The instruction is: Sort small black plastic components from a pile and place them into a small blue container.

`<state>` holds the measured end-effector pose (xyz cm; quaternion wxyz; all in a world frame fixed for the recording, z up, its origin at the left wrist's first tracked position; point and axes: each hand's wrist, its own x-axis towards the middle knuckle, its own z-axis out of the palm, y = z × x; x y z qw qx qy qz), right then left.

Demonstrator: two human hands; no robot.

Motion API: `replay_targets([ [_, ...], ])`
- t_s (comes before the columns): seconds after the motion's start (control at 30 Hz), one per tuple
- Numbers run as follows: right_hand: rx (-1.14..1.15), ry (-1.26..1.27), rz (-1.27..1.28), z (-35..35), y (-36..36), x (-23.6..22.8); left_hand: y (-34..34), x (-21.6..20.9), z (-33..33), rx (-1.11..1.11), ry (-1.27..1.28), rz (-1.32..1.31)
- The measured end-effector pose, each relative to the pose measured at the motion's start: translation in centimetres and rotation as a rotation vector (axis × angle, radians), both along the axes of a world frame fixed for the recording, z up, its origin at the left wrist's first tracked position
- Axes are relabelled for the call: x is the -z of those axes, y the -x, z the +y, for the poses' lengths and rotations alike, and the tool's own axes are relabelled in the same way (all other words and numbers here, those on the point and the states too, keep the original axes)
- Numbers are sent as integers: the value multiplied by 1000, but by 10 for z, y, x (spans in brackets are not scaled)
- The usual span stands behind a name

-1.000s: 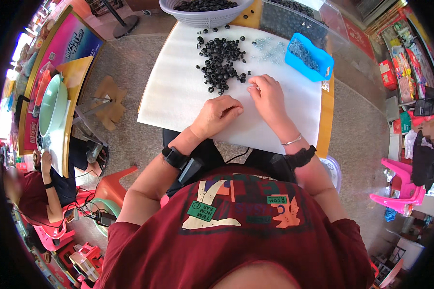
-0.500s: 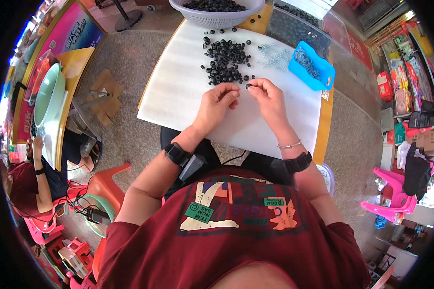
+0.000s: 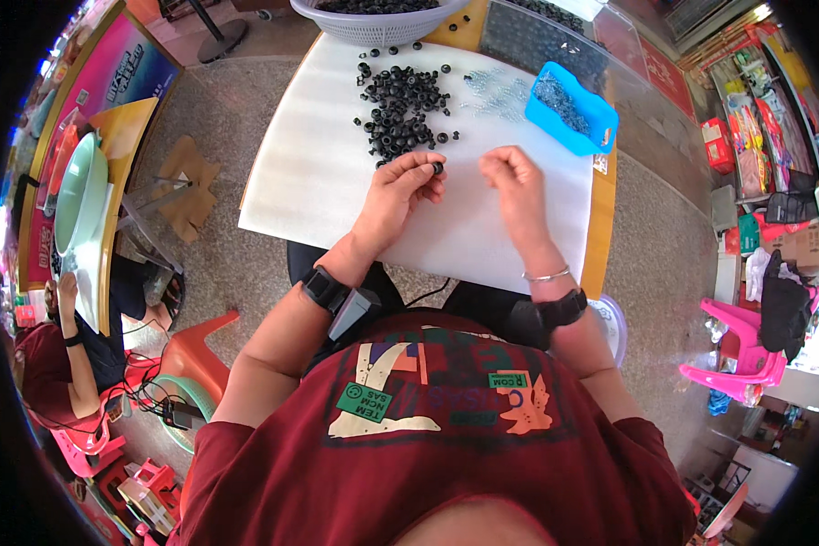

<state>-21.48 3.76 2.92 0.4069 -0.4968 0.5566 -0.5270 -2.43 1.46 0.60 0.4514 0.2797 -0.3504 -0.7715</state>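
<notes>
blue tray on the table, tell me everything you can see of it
The blue tray is bright, plastic-looking and open-topped, roughly rectangular with rounded corners, raised walls and an opening in its near right end. It sits upright and slanted on the right part of the white sheet, beyond the right hand. Small clear, bluish pieces lie inside, heaped toward its far left end. Neither hand touches it.

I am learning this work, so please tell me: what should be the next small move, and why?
Probably bring the right hand to the round black part: the left hand pinches it, while the right hovers close by, apart; whether the right holds anything is unclear.
</notes>
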Motion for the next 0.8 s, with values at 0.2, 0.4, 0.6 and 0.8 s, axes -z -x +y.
replay_targets([
  [0.2,171,111,378,-21,42,-2,-3,3,0,6,-22,118],
  [0.4,43,276,785,-22,39,9,-3,4,-2,35,13,92],
  [0.6,-2,265,901,-4,42,8,-3,3,-1,44,-5,71],
  [0.8,-1,309,991,-8,44,17,-2,-2,0,63,1,41],
])
